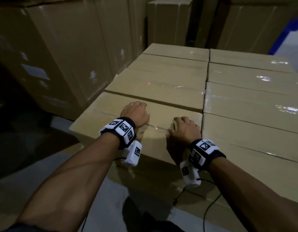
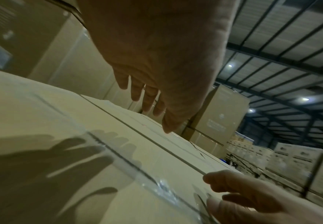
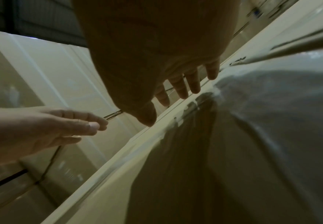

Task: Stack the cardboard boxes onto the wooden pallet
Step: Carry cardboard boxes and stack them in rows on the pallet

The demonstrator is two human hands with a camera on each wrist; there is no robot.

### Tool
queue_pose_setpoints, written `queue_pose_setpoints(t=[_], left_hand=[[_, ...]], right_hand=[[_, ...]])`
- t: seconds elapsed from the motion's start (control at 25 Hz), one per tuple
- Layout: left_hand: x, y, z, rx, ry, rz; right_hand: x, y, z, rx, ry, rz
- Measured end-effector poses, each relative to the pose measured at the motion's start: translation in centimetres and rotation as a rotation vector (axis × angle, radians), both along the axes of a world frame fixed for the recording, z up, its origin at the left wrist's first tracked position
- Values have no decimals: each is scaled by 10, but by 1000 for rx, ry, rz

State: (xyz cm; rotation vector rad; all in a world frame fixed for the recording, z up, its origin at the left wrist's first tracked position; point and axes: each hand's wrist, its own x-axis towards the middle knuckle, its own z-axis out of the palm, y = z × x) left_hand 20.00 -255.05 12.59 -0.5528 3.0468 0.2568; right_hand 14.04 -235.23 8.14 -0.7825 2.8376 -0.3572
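From the head view, both bare forearms reach forward over the nearest brown cardboard box with a clear-taped top seam [image 1: 128,118], which sits at the front left corner of a level layer of like boxes. The left hand [image 1: 135,113] lies over the box's top near its far edge, knuckles up, fingers bent downward; whether they touch the cardboard cannot be told here. The right hand [image 1: 184,129] is over the tape seam near the box's right edge, just beside the neighbouring row of tape-covered cardboard boxes [image 1: 252,101]. Each wrist wears a black band with white marker blocks [image 1: 121,129]. Tall stacks of large brown cartons [image 1: 64,47] stand behind and to the left. No pallet can be made out.

From the left wrist view, the left hand [image 2: 157,60] hovers above the box top [image 2: 42,109], fingers [image 2: 149,97] loosely extended and apart, holding nothing. The right hand [image 2: 252,197] shows at lower right, fingers relaxed.

From the right wrist view, the right hand [image 3: 157,60] hangs with fingers [image 3: 193,81] straight and spread, gripping nothing, above the box edge [image 3: 118,166]. The left hand [image 3: 42,128] appears at left, open.
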Motion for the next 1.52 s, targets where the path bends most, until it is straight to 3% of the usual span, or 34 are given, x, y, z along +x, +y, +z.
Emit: queue_pose_setpoints(t=[0.32,0.64,0.72,0.84,1.16,1.52], left_hand=[[-129,5,-29,-23,-250,-412],[-177,16,-52,-115,-289,-713],[-179,15,-57,-100,-270,-728],[-176,14,-57,-100,-232,-753],[-180,13,-59,-47,-163,-770],[-165,11,-60,-25,-53,-721]], right_hand=[[0,7,-8,99,-44,-35],[61,-2,4,210,-223,-92],[75,-11,-1,251,-249,-92],[91,-21,-17,308,-150,-137],[113,-29,-36,199,31,-219],[100,-28,-34,223,-37,-224]])
